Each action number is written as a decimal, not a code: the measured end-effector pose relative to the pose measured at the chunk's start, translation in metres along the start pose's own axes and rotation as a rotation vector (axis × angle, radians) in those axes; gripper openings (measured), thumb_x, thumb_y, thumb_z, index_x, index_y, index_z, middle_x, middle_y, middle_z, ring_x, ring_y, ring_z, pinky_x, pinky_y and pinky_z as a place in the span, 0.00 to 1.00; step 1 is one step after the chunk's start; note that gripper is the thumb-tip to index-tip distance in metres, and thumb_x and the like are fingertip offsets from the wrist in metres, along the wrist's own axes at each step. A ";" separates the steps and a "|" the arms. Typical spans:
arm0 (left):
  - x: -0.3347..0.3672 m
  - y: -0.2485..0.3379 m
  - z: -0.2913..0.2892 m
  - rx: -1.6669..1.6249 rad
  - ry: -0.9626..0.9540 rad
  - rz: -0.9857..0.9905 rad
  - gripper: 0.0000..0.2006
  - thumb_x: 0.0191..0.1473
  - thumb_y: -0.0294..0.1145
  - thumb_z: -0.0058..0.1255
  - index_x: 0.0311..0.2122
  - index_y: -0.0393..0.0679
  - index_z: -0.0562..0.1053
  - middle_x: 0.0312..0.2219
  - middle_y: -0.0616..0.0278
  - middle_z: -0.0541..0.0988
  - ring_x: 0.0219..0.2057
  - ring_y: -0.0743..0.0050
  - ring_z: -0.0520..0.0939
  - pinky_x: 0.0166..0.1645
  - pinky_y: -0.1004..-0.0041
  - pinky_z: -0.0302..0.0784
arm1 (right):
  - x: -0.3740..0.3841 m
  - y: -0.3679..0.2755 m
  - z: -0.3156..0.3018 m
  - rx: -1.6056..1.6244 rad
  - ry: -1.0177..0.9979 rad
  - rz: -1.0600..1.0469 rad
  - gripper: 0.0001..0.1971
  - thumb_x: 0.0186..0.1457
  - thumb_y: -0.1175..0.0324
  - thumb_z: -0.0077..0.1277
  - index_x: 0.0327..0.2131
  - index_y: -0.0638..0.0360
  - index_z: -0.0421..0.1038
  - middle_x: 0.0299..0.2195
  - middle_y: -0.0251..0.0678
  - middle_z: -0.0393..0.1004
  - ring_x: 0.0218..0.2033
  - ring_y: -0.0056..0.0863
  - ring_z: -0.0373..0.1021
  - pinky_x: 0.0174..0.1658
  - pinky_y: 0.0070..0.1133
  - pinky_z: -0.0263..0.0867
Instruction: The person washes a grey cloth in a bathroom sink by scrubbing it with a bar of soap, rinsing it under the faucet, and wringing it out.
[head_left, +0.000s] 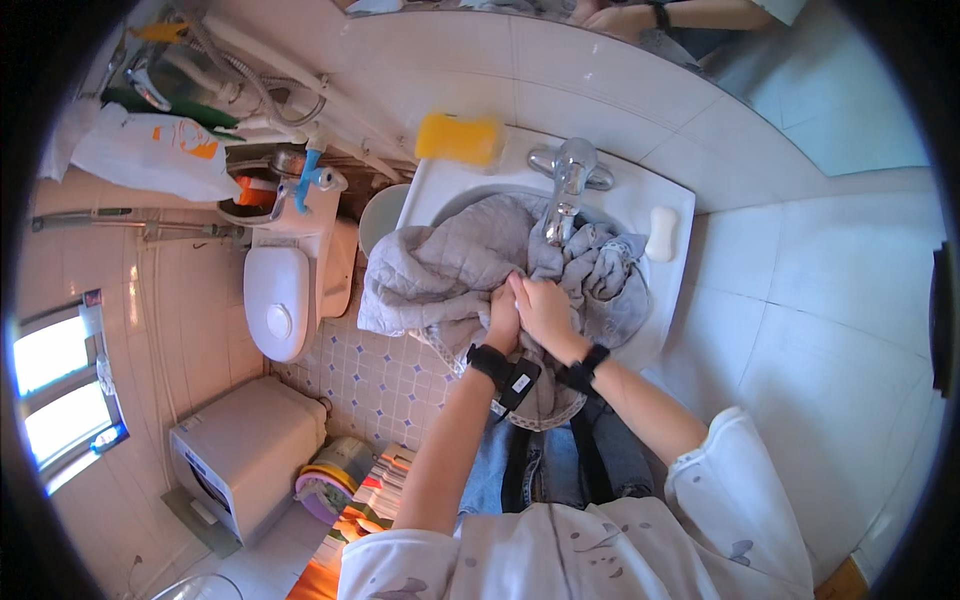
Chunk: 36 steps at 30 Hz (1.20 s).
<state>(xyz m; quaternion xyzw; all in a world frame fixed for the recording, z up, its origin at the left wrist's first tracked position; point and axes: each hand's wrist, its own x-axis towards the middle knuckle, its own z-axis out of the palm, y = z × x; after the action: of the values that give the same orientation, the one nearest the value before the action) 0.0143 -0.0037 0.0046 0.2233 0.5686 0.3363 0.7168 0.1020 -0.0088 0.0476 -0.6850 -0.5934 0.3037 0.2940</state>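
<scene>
A grey quilted cloth (430,265) with a lace edge is heaped in a white washbasin (640,340) and spills over its left and front sides. My left hand (502,322) and my right hand (545,315) meet at the basin's front, both closed on bunched folds of this cloth. Part of it hangs down between my wrists in front of my jeans. Above the heap stands a chrome tap (570,180), its spout over the cloth. A white bar of soap (661,234) lies on the right rim, and a yellow sponge (460,138) sits at the back left corner.
To the left are a white toilet (278,300) with its lid down and a white boxy appliance (245,450). Colourful basins (330,485) stand on the floor beside the appliance. Tiled wall (820,300) bounds the right, and a mirror (830,90) hangs behind the basin.
</scene>
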 end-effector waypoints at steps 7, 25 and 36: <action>-0.016 0.013 -0.012 0.296 -0.054 0.069 0.15 0.53 0.42 0.44 0.24 0.40 0.69 0.21 0.73 0.67 0.24 0.85 0.64 0.29 0.79 0.61 | 0.019 0.017 -0.011 0.058 0.061 0.147 0.22 0.55 0.56 0.39 0.18 0.64 0.68 0.17 0.49 0.67 0.21 0.48 0.66 0.23 0.36 0.60; -0.139 0.191 -0.029 0.224 -0.225 0.186 0.18 0.32 0.13 0.50 0.14 0.47 0.56 0.17 0.73 0.66 0.23 0.86 0.66 0.28 0.83 0.60 | -0.009 0.077 -0.060 0.432 -0.091 0.508 0.17 0.49 0.61 0.52 0.36 0.66 0.63 0.30 0.41 0.70 0.32 0.32 0.67 0.35 0.24 0.62; -0.116 0.141 0.070 -0.196 -0.516 -0.160 0.18 0.34 0.16 0.43 0.36 0.41 0.66 0.31 0.62 0.71 0.36 0.71 0.73 0.42 0.76 0.69 | -0.041 0.028 -0.161 1.789 0.100 0.625 0.22 0.59 0.56 0.34 0.47 0.65 0.62 0.46 0.39 0.66 0.48 0.30 0.63 0.53 0.28 0.56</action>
<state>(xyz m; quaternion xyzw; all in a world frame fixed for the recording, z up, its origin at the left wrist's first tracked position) 0.0345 0.0105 0.1983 0.1854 0.3478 0.2642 0.8802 0.2386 -0.0601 0.1323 -0.3457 0.0829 0.6809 0.6403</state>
